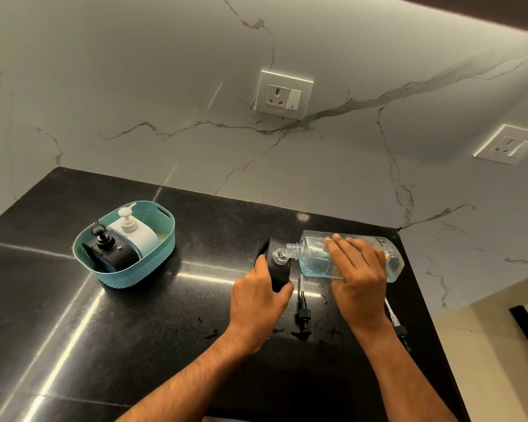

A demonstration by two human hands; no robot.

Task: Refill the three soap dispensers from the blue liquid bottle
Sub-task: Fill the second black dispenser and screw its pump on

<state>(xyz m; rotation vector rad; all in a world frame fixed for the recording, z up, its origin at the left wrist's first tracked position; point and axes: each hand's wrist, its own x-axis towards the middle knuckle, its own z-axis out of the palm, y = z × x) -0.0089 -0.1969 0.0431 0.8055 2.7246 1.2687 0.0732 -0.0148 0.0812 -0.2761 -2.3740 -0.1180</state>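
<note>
Pouring from a clear bottle of blue liquid [352, 258], tipped on its side, neck touching the open mouth of a black soap dispenser [276, 263] near the middle of the counter. Right hand [358, 274] wrapped over the bottle's body, fingers spread across the top, holding it firmly. Left hand [256, 295] clasped around the black dispenser's side, steadying it upright.

Counting dispensers: three in all — the one being filled, plus a second black dispenser [110, 249] and a white dispenser [134, 233], both standing with pumps on inside a teal plastic basket [125, 277] at about nine o'clock from the hands. One basket, one bottle. Two loose pump heads lying flat on the counter: a black pump [303, 312] at six o'clock from the filled dispenser, between the two wrists, and another pump with a clear tube [393, 318] at five o'clock, partly hidden by the right forearm.

Glossy black stone countertop [104, 345], streaked with light reflections and dotted with small wet spots near the hands. Behind it, at twelve o'clock, a white marble-patterned wall with grey veins [165, 86], carrying two white socket plates — one socket [284, 95] straight above the hands, a second socket [509, 144] at two o'clock.
</note>
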